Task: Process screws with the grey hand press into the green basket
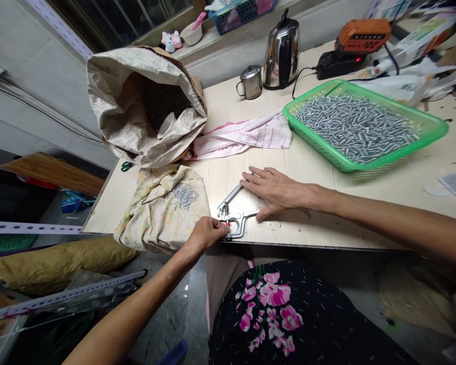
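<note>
A silvery hand-press plier [244,217] with two spread handles, a small spring and a red part at its jaws lies at the table's front edge. My left hand [209,231] is closed in a pinch at the jaws; whatever the fingertips hold is too small to make out. Over the handle ends rests my right hand [277,193], fingers stretched along the upper handle and thumb by the lower one. Left of the plier, a pile of small metal pins [183,195] lies on a flowered cloth [155,218].
A green basket [345,165] full of metal pieces stands at right. Behind the cloth leans an open sack [114,111] with a white scoop [167,125] inside. A pink-white towel [247,136], steel mug [251,83], kettle [281,53] and orange battery [363,35] sit farther back.
</note>
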The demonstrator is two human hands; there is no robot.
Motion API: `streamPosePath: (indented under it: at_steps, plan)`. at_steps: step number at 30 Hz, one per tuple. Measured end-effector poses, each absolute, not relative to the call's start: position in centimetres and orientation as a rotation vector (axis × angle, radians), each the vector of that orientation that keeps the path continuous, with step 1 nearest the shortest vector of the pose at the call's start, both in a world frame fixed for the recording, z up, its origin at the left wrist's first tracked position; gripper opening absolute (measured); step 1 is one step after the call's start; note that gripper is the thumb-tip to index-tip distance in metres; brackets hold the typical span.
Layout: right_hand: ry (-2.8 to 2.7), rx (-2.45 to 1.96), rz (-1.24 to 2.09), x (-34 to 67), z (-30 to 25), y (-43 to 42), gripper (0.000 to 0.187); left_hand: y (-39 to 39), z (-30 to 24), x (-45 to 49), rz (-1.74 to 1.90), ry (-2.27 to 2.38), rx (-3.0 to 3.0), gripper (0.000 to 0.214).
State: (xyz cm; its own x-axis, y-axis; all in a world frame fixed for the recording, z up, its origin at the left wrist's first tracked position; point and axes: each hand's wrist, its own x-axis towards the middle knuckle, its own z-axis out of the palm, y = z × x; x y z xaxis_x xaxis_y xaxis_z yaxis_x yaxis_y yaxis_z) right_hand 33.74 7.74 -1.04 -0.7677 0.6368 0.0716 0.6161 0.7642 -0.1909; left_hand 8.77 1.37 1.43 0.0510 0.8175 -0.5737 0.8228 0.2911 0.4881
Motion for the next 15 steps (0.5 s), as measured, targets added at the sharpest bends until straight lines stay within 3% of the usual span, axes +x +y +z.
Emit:
streamPosePath:
  at_steps: [3, 11, 15]
  plan:
    - [-2.900, -0.972, 0.320, 33.6, -0.9, 9.1, 0.097, 1.4, 1.5, 8.9, -0.014, 1.753, 1.493, 0.032]
    - [-2.897, -1.009, 0.224, 32.9, -0.6, 8.2, 0.064, 1.2, 1.0, 8.7, 0.026, 1.743, 1.514, 0.034]
    - [-2.882, -1.073, 0.251, 33.0, -0.5, 7.7, 0.065, 1.1, 0.9, 8.6, 0.049, 1.738, 1.507, 0.034]
